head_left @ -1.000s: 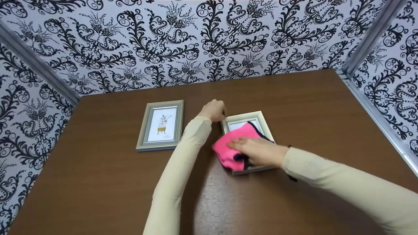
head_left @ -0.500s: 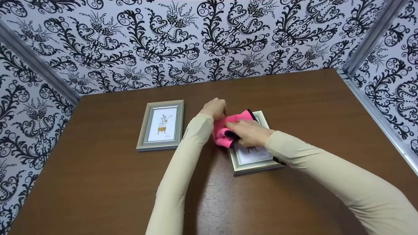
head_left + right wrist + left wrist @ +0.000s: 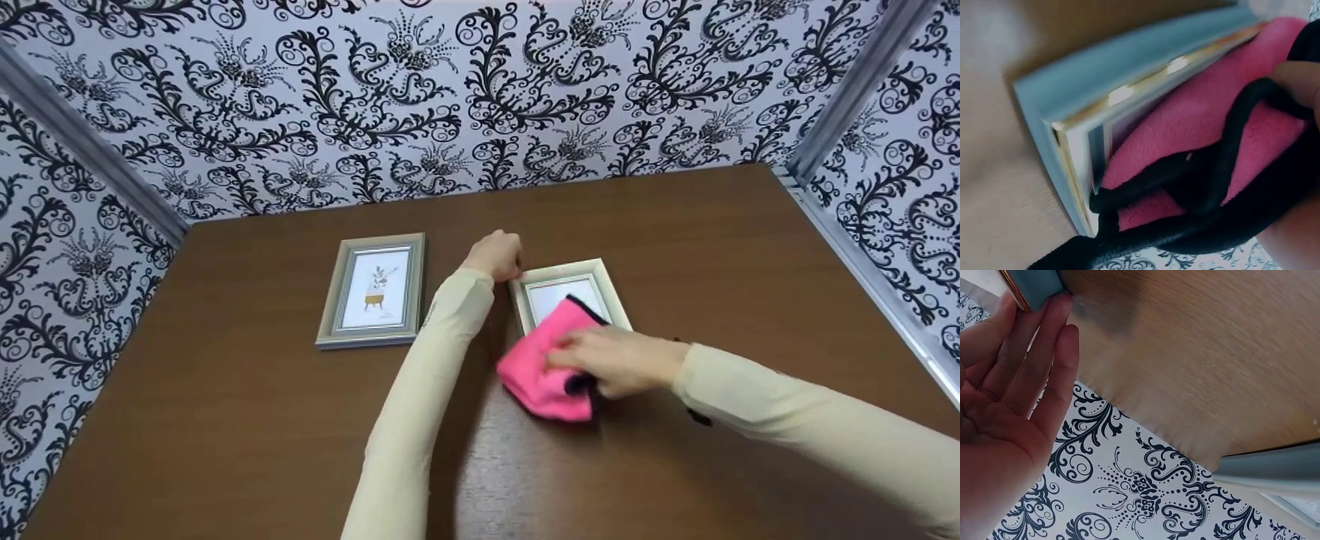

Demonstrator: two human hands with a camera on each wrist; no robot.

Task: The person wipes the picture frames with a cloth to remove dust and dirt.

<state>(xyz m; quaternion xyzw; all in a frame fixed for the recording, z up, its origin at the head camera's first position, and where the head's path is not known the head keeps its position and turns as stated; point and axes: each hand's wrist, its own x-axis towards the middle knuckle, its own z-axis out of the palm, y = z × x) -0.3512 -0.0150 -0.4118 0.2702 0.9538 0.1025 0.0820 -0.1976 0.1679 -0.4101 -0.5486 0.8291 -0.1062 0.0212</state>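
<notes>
The left hand (image 3: 496, 255) pinches the far left corner of the frame (image 3: 564, 292) on the bench (image 3: 255, 427); the right hand (image 3: 622, 361) grips the cloth (image 3: 534, 369) over its near part. The cloth should be soft and light; the frame stiff, its face probably slick and fragile, so best held by the rim.

Loads of room on the worktop (image 3: 750, 255) right of the right frame (image 3: 566, 292), behind the right sleeve (image 3: 780, 409), and left of the left frame (image 3: 375, 289) too. Between the frames? Nah, the left sleeve (image 3: 420, 382) cuts across. Left hand (image 3: 496, 255) blocks one far corner of the right frame; pink cloth (image 3: 540, 367) and right hand (image 3: 619, 361) cover its near end. Patterned wall (image 3: 450, 97) closes off the back.
</notes>
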